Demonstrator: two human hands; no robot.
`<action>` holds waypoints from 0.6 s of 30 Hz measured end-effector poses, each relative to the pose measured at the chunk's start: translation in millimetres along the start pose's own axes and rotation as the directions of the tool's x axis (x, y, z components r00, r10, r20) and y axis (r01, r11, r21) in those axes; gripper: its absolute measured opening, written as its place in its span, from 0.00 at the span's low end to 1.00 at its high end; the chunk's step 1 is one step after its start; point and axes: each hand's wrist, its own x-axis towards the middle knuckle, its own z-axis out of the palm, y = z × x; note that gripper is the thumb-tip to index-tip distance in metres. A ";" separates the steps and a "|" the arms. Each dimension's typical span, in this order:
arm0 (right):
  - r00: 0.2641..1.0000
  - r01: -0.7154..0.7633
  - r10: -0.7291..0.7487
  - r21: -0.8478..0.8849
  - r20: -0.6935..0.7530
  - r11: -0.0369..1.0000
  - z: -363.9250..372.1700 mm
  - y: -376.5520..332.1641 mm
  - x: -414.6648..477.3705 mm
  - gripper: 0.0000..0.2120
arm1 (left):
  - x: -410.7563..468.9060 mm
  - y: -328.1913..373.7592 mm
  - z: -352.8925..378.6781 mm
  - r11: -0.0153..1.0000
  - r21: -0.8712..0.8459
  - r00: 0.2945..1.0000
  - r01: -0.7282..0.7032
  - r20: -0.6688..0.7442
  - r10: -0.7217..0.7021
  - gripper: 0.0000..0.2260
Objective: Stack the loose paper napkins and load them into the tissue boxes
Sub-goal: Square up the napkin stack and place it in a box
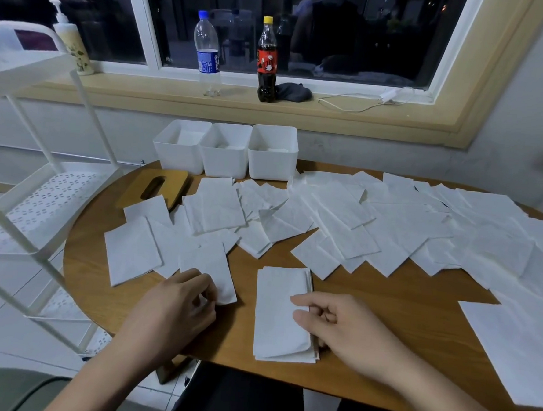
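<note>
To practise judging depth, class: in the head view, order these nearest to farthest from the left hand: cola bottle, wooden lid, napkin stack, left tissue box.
1. Napkin stack, just right of the left hand.
2. Wooden lid, farther back, left.
3. Left tissue box, behind the lid.
4. Cola bottle, on the windowsill.

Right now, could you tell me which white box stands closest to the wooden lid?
The leftmost box, just behind the wooden lid; the middle box and right box stand farther away.
</note>
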 end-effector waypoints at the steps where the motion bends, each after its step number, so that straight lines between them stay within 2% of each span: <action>1: 1.000 0.012 -0.012 -0.034 -0.006 0.999 -0.8 0.6 1.0 0.17 | 0.1 0.4 -0.2 1.000 -0.004 1.000 0.002 -0.004 -0.002 0.07; 4: 0.994 0.043 -0.061 -0.181 -0.095 0.983 -5.1 -1.0 2.8 0.13 | 0.5 7.1 -5.0 0.999 -0.034 0.999 -0.006 -0.034 0.005 0.06; 7: 0.977 0.063 -0.101 -0.194 -0.189 0.979 -9.1 -4.9 6.7 0.12 | 1.5 19.4 -9.8 0.994 -0.095 0.996 -0.051 -0.071 0.044 0.06; 9: 0.982 0.066 -0.081 -0.091 -0.169 0.994 -8.5 -9.4 12.3 0.12 | 2.6 30.8 -10.5 0.985 -0.141 0.994 -0.096 -0.073 0.087 0.02; 10: 0.989 0.062 -0.061 0.006 -0.133 0.998 -7.0 -13.0 15.1 0.12 | 2.9 37.4 -10.4 0.980 -0.158 0.992 -0.117 -0.074 0.107 0.03; 12: 0.998 0.038 -0.026 0.203 -0.060 0.978 -3.6 -19.3 19.7 0.14 | 3.2 50.4 -6.8 0.968 -0.182 0.984 -0.173 -0.078 0.161 0.05; 14: 1.000 -0.006 0.009 0.328 -0.008 0.945 -1.5 -22.4 24.0 0.14 | 2.7 63.1 -1.1 0.952 -0.204 0.973 -0.230 -0.067 0.220 0.01; 16: 0.999 -0.035 0.030 0.394 0.018 0.919 -1.3 -20.9 29.5 0.13 | 1.0 71.4 7.3 0.937 -0.222 0.963 -0.270 -0.053 0.265 0.02; 18: 1.000 -0.017 0.019 0.346 -0.004 0.938 -1.5 -19.2 34.6 0.11 | -0.3 76.9 16.0 0.923 -0.225 0.949 -0.312 -0.031 0.313 0.04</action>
